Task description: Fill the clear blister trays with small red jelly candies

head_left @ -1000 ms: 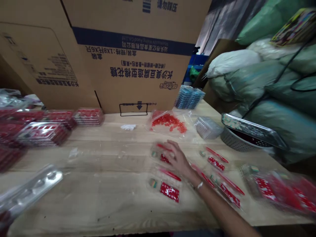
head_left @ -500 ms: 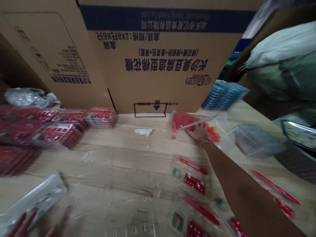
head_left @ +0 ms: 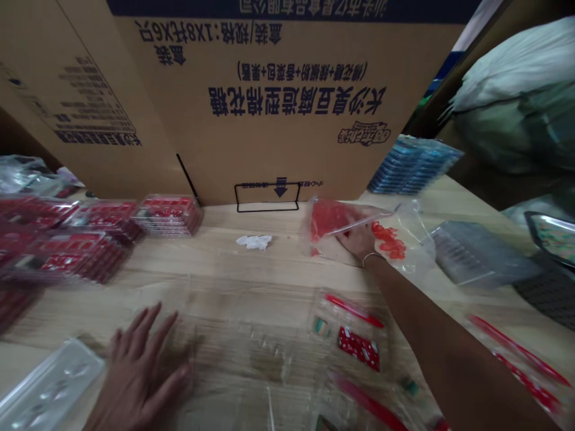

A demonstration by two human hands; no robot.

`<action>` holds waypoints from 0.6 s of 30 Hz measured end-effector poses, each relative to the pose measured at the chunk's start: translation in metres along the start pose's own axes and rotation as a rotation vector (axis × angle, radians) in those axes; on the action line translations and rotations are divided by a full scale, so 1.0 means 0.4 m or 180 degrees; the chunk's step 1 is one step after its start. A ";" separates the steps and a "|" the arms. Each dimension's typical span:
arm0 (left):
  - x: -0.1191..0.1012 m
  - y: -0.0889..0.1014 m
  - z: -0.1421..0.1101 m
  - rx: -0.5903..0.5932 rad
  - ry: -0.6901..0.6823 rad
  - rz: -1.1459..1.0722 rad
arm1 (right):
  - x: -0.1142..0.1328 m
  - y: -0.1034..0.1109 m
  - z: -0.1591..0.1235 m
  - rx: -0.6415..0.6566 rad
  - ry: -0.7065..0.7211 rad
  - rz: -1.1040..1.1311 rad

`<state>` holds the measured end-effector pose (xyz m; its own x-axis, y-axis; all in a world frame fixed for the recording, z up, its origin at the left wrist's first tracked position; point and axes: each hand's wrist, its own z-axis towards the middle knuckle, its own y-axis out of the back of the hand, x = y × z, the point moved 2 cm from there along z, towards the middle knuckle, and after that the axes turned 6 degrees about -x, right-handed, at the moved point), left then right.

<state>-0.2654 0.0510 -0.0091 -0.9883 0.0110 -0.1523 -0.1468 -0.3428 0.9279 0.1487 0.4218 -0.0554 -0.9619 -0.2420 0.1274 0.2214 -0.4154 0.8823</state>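
My left hand is open, fingers spread, low above the table beside clear plastic trays. Just left of it lies a pale moulded plastic tray. Farther off, my right hand reaches into a clear plastic bag of small red pieces. The bag's film and a fold cover most of its fingers, so their grip is hidden. Nearer to me, below my right forearm, clear packs hold a red stick-like piece and a red speckled sachet.
A large cardboard box stands along the back. Stacked red packs sit at the left, blue packs at the back right. A translucent plastic container is right of the bag. A white scrap lies mid-table.
My left hand has moved right and up from the pale tray, coming fully into view with fingers spread. My right hand stays at the bag, its fingers now more covered. The view has shifted slightly.
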 end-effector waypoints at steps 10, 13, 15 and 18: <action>-0.165 -0.135 0.193 0.0779 -0.0403 -0.0294 | 0.005 0.008 -0.009 0.0079 -0.0092 0.0091; -0.183 -0.127 0.150 0.0695 -0.0422 -0.0367 | 0.017 0.018 -0.002 0.0180 -0.0252 0.0223; -0.189 -0.126 0.133 0.0658 -0.0414 -0.0372 | 0.026 0.027 0.001 0.0214 -0.0362 0.0279; -0.193 -0.127 0.128 0.0669 -0.0400 -0.0386 | 0.043 0.046 0.005 0.0272 -0.0431 0.0420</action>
<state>-0.1837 0.1158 -0.0270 -0.9585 0.1610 -0.2354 -0.2570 -0.1296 0.9577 0.1360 0.4118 -0.0362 -0.9395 -0.1669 0.2991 0.3379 -0.3105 0.8885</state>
